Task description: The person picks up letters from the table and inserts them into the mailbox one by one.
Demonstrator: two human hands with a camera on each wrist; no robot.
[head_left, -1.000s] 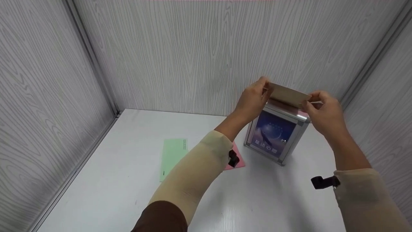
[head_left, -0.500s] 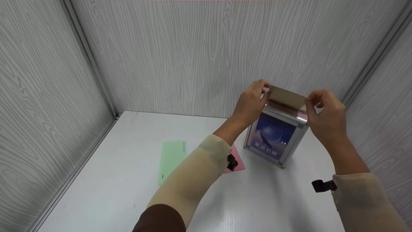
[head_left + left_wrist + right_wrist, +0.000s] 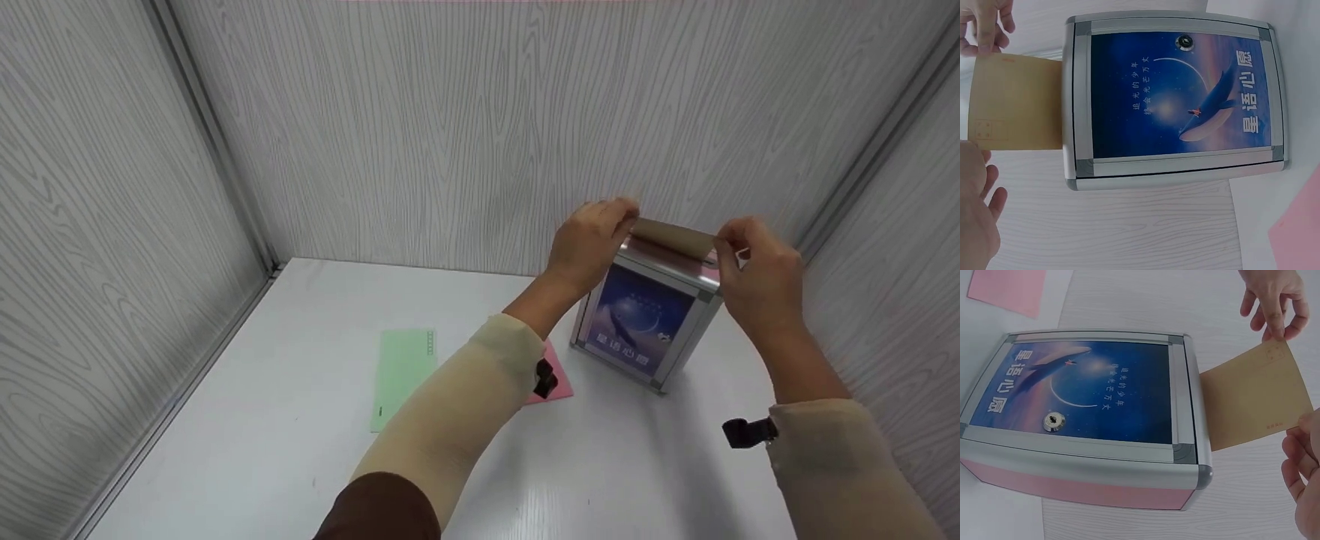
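"What lies close to us on the tabletop (image 3: 600,465)?"

"A green envelope (image 3: 401,375) and a pink one (image 3: 559,379). Behind them stands the box (image 3: 641,319)."

"And the hands?"

"The left hand (image 3: 592,240) and right hand (image 3: 754,270) each pinch an end of the brown envelope (image 3: 671,235), part way into the slot on top."

"How to do it well?"

"Keep it flat and level, I think. Push both ends down together."

Both hands at top of box (image 3: 637,330). Left hand (image 3: 589,240) and right hand (image 3: 754,270) each pinch one end of brown envelope (image 3: 673,234), standing partway in the top. Green envelope (image 3: 401,367) and pink envelope (image 3: 556,379) flat on white table (image 3: 262,450).
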